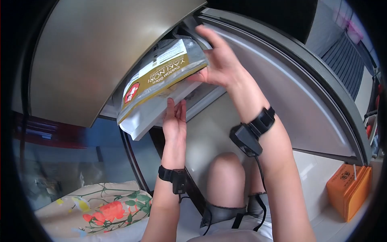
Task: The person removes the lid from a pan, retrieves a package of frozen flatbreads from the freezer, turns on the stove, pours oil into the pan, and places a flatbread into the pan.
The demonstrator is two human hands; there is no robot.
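Glossy dark panels fill the left side, with a flowered cloth below them and a silver door above. Just right of that door's edge is the nori pack, over a white tray. Its long axis slants from lower left to upper right, and its print is upside down to the wearer, the lines starting at the right-hand end. Below the tray, the left hand points upward, fingertips at the tray's near side; whether they grip it, I cannot tell. From those fingertips the pack lies directly beyond, crosswise to the forearm. The right hand is nearer to it, right at its upper-right end, so the pack's length runs away leftward and down from that palm. Two of its digits spread wide; others are hidden, so its hold is uncertain. Farther right stand an open white-lined door and an orange box.
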